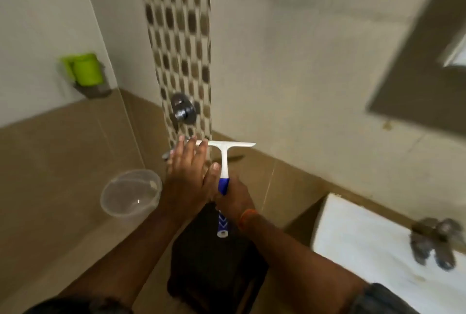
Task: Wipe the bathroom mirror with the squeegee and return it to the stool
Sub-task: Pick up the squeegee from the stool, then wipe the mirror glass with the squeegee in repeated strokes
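- Squeegee (223, 162): white T-shaped head, blue-and-white handle. Held upright in mid-air above the stool, blade bar level at the top, handle end pointing down toward the person.
- Right hand (234, 199): grip clamped around the blue part of the squeegee handle; an orange band sits at the wrist.
- Left hand (187, 172): grip apart, fingers spread flat and extended, fingertips overlapping the left end of the blade bar, thumb lying just beside the white neck of the squeegee. Whether the fingers press on the blade cannot be told.
- Stool (214, 258): dark, directly under both hands, standing on the floor between the brown tiled wall and the basin.
- Clear plastic bowl (131, 192): left of the hands, apart from the stool.
- Green cup (87, 69): in a wall-mounted holder, upper left.
- Mosaic tile strip (179, 44): vertical, with a chrome shower valve (182, 109) set on it, above the hands.
- White basin (365, 245) with chrome tap (436, 243): lower right.
- Mirror (428, 56): dark-framed, upper right edge, blurred.
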